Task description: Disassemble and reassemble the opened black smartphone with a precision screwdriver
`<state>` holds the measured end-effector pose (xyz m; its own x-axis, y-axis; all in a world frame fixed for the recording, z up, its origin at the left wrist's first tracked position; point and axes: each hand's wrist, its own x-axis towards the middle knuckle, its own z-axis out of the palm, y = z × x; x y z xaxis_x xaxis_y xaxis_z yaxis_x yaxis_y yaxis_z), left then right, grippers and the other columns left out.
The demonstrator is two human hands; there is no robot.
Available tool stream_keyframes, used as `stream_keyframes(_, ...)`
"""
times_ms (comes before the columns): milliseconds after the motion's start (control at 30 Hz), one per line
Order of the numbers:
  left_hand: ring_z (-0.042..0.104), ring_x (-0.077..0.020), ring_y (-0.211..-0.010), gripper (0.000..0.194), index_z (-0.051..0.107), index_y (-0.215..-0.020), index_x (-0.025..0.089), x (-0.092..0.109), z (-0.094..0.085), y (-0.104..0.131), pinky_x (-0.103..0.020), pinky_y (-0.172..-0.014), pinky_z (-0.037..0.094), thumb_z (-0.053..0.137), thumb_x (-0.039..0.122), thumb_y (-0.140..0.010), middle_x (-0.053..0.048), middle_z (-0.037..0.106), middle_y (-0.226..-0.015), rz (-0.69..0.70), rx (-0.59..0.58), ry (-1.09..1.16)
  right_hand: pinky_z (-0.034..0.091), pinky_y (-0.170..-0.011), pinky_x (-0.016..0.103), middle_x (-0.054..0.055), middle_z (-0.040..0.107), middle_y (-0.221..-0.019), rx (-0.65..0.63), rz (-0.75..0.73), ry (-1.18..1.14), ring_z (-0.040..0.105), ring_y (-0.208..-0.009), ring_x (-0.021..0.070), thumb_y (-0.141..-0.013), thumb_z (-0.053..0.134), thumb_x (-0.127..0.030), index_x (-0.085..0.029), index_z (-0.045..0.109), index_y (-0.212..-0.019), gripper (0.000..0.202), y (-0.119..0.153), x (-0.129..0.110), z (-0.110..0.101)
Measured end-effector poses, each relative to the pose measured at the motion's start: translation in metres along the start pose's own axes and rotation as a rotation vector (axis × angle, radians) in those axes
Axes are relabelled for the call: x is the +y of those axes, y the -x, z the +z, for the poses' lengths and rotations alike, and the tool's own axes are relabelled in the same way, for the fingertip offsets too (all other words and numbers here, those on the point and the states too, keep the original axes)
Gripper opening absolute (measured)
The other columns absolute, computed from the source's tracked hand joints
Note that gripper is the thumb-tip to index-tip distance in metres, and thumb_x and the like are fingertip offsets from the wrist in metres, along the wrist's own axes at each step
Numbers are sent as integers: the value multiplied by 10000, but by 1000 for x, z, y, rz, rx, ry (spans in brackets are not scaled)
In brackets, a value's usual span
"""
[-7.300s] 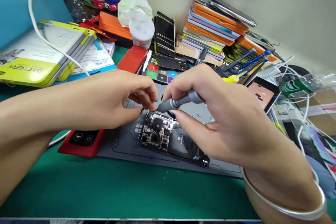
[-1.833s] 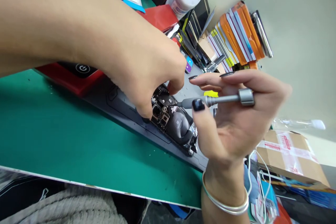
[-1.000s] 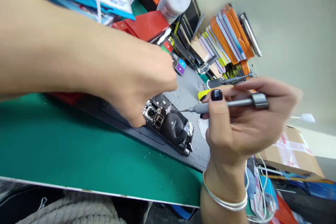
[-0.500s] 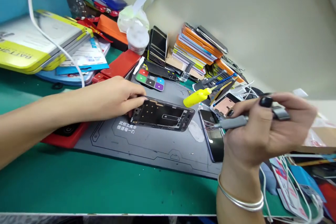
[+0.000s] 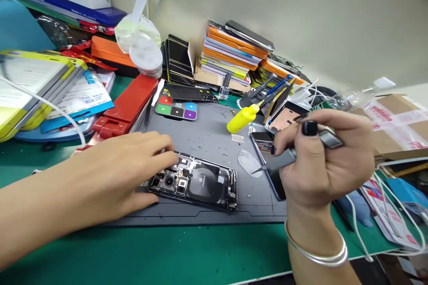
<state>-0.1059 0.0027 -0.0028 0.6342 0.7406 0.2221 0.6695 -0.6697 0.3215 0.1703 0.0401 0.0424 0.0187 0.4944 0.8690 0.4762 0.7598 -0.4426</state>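
A phone with its back off (image 5: 203, 182) lies flat on the grey mat (image 5: 197, 136), camera modules and a black inner cover facing up. My left hand (image 5: 137, 171) is curled around its left end, index finger on the upper edge and thumb by the lower left corner. Raised over the mat's right side, my right hand (image 5: 329, 156) grips a slim grey screwdriver (image 5: 286, 159) pointing left. Its thin dark tip appears over a whitish oval patch (image 5: 249, 162). Partly behind that hand lies a second, dark-screened phone (image 5: 276, 182).
A yellow bottle (image 5: 242, 118) stands behind the oval patch. A coloured-square pad (image 5: 177, 110) and red clamp-like tool (image 5: 130, 104) are at the back left. Stacked boxes (image 5: 234, 49) line the wall. White cables (image 5: 357, 227) and a taped carton (image 5: 397, 120) are at right.
The phone has turned from its tilted, frame-side view to lying flat with its inner parts up. My left hand has moved over its left end. The screwdriver has shifted slightly left and down.
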Motion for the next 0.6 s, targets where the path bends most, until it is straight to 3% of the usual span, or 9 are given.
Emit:
stream_keyframes(133, 674, -326, -1135, 567, 582, -1313, 282, -9, 5, 2, -469, -937, 581, 700, 418, -776, -74, 672, -1324, 12, 23, -48, 364, -448, 252, -60, 572, -639, -341, 46, 83, 518, -473, 80, -884, 640, -128, -218, 647, -903, 93, 4, -1, -5)
stream_keyframes(333, 690, -306, -1107, 545, 601, -1286, 319, -12, 11, 3, -450, -919, 591, 711, 427, -763, -32, 719, -1255, 41, 40, -36, 331, -503, 224, -94, 479, -522, -1021, 85, 165, 415, -444, 65, -869, 576, -105, -192, 633, -845, 107, 0, -2, -6)
stream_keyframes(400, 689, -299, -1087, 516, 619, -1252, 326, -10, 10, 2, -441, -898, 596, 719, 441, -759, -25, 726, -1224, 50, 43, -56, 298, -516, 237, -88, 477, -524, -1141, 107, 201, 407, -453, 74, -874, 581, -133, -196, 645, -843, 95, 0, -3, -5)
stream_keyframes(600, 679, -300, -1117, 533, 616, -1287, 427, -4, 4, 10, -453, -893, 595, 728, 498, -772, 18, 703, -1262, 32, -31, -119, 232, -539, 264, -55, 538, -547, -1317, 190, 298, 452, -505, 111, -840, 683, -219, -220, 664, -854, 23, 2, -1, -6)
